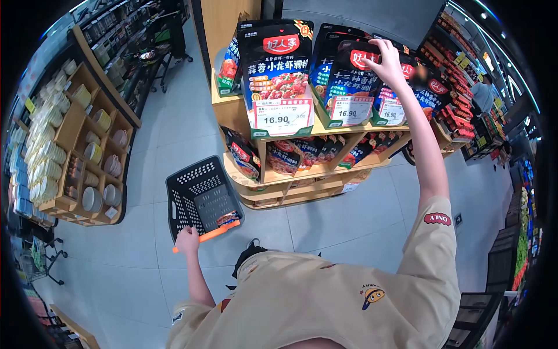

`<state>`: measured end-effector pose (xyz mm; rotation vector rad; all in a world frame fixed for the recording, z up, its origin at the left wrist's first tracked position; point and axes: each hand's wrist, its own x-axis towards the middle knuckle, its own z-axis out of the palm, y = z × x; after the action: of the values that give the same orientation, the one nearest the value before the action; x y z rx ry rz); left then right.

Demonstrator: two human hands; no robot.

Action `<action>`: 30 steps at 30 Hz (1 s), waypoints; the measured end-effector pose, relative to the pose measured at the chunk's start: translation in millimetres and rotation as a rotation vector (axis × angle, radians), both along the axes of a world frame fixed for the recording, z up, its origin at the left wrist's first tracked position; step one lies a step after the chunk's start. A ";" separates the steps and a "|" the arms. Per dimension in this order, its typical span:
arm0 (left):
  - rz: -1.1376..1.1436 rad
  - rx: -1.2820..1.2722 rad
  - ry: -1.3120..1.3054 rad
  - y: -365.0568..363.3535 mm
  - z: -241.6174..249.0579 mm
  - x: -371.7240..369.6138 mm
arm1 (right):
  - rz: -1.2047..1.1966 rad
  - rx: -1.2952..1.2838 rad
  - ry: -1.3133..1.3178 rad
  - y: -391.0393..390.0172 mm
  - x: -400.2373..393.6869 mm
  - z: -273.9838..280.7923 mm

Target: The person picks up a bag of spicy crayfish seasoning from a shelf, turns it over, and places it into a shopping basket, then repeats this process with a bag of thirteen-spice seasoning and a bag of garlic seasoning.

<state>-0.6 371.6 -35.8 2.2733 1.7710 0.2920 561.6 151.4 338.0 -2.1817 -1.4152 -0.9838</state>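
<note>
Clearly, the right hand [388, 64] is at the upper corner of a black pouch [344, 74], thumb against its front and fingers at its top edge; whether they have closed on it cannot be told. A pinch across the flat top, fingers behind and thumb in front, would probably suit this soft pack, keeping it upright and clear of the price card [350, 110] before it and the pouches beside it. The left hand [187, 239] is wrapped around the orange handle [220, 231] of a black basket [214, 202]; a steady hold there should help balance. A small packet [228, 218] lies inside. The pouch stands on the top of a wooden shelf [232, 111]. Beyond are grey floor tiles [131, 250] and, leftward, a rack of bowls [93, 199].
</note>
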 end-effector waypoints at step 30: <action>-0.494 -0.126 -1.020 -56.4 125.4 89.6 | 0.264 0.340 -0.359 -51.1 -178.0 92.4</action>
<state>89.0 315.2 89.6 1.8222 0.6764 0.9710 383.6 100.3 430.4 -1.5841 -1.5048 -1.4418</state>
